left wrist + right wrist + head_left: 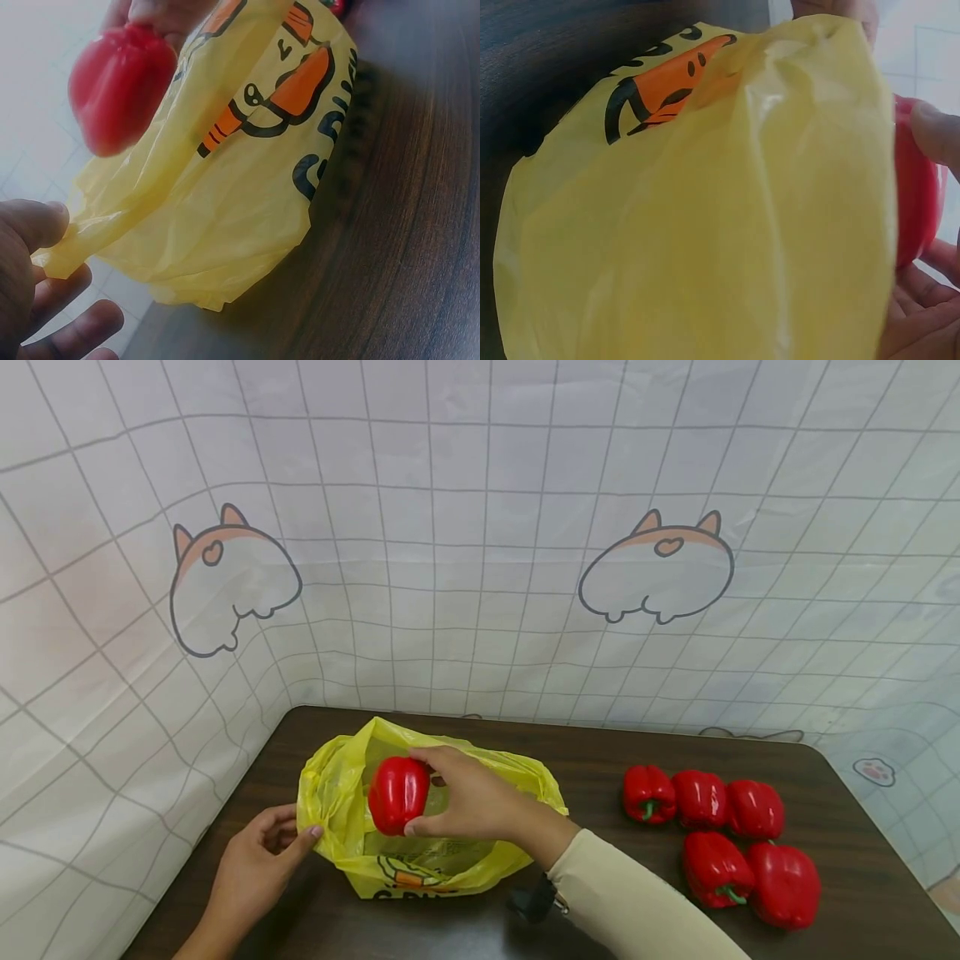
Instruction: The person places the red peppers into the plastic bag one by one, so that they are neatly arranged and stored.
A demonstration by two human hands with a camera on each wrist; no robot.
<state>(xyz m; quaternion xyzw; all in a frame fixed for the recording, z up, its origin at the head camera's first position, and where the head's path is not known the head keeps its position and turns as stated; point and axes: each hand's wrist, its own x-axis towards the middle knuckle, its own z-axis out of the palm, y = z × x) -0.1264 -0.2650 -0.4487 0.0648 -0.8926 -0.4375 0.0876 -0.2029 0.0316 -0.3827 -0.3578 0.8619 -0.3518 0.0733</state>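
Observation:
A yellow plastic bag (pixel 352 860) lies on the table with its mouth spread wide. My left hand (pixel 255 860) pinches the bag's left rim between thumb and fingers, as the left wrist view also shows at the bag's edge (pixel 97 232). Over the bag's opening, my right hand (pixel 472 797) grips a red bell pepper (pixel 399 795) between thumb and fingers. From the right wrist, the bag's side (pixel 705 225) covers part of that pepper (pixel 916 187).
On the right of the dark wooden table (pixel 592 877) lie several more red bell peppers (pixel 701 797). A small black object (pixel 534 900) shows under my right sleeve. Behind the table hangs a white grid-patterned cloth (pixel 465 568) with cartoon prints.

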